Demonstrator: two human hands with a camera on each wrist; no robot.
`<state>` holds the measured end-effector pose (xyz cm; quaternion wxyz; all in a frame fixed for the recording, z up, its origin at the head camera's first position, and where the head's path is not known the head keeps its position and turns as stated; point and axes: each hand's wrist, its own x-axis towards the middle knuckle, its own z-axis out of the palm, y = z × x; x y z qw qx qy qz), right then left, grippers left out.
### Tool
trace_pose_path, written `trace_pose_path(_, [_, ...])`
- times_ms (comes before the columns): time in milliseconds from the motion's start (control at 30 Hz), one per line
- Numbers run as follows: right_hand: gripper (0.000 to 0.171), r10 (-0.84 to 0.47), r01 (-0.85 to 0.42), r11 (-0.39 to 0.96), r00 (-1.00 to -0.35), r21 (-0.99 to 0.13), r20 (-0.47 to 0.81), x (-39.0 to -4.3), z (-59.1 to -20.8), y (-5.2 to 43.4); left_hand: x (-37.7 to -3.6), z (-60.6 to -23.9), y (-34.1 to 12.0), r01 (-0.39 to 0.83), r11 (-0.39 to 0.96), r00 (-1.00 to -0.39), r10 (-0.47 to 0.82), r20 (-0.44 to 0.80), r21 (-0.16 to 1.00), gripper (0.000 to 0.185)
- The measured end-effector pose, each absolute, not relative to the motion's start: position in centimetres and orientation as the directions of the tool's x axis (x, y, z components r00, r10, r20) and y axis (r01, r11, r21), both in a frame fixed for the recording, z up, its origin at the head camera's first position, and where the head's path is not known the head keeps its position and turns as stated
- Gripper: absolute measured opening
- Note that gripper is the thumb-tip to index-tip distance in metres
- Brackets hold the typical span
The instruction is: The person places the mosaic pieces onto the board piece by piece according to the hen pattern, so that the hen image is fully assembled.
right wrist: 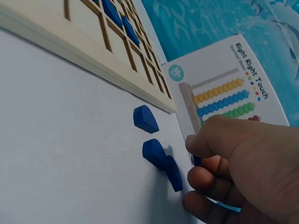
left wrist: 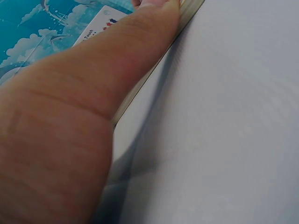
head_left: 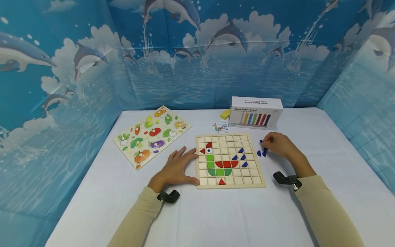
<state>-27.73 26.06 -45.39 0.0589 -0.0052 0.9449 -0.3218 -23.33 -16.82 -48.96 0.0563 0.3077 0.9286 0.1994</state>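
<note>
From my remote seat I read this as the middle of a tile-laying step: the right hand (head_left: 279, 145) has its grip curled, thumb and forefinger pinching a small blue piece (right wrist: 196, 160) just off the counter (head_left: 247, 212), though most of that piece is hidden behind the fingertips (right wrist: 198, 145). Just to the near side of that grip lie three loose blue tiles (right wrist: 156, 151) on the white cloth, two of them touching, one a little apart. Beyond them, toward the person's left, sits the wooden grid board (head_left: 230, 161), its right edge near the loose tiles but not touching them. On the board I see a bird-like figure partly built: red, green and blue pieces fill some cells, with four blue ones clustered on the side nearest the pinching grip. The left hand (head_left: 179, 168) lies flat, fingers spread and relaxed, its thumb (left wrist: 149, 28) pressed along the board's left edge as if steadying it; it holds nothing. Behind the right grip stands a white toy box (head_left: 256, 112) showing an abacus, with a small pattern card (head_left: 220, 127) beside it, and far off past the left grip a vegetable peg puzzle (head_left: 151, 135). My judgement: the next move calls for carrying the pinched piece across to an open cell beside the blue cluster, turning it to match, while the flat hand keeps the board from sliding.
</note>
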Motion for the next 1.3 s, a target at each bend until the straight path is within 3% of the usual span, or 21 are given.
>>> trace_pose_path(333, [0.015, -0.130, -0.080, 0.787, -0.991, -0.612, -0.037, -25.8, -45.3, 23.8, -23.3, -48.9, -16.8, 0.543, 0.733, -0.806, 0.591, 0.010, 0.410, 0.100])
trace_pose_path(600, [0.013, -0.197, -0.215, 0.831, -0.976, -0.513, 0.090, -25.4, -45.3, 21.5, -23.3, -48.9, -16.8, 0.536, 0.736, -0.811, 0.585, 0.012, 0.413, 0.100])
trace_pose_path(1300, [0.008, -0.163, -0.130, 0.808, -0.987, -0.574, -0.005, -26.0, -46.0, 21.1, -23.3, -49.2, -16.7, 0.529, 0.742, -0.814, 0.581, -0.002, 0.412, 0.100])
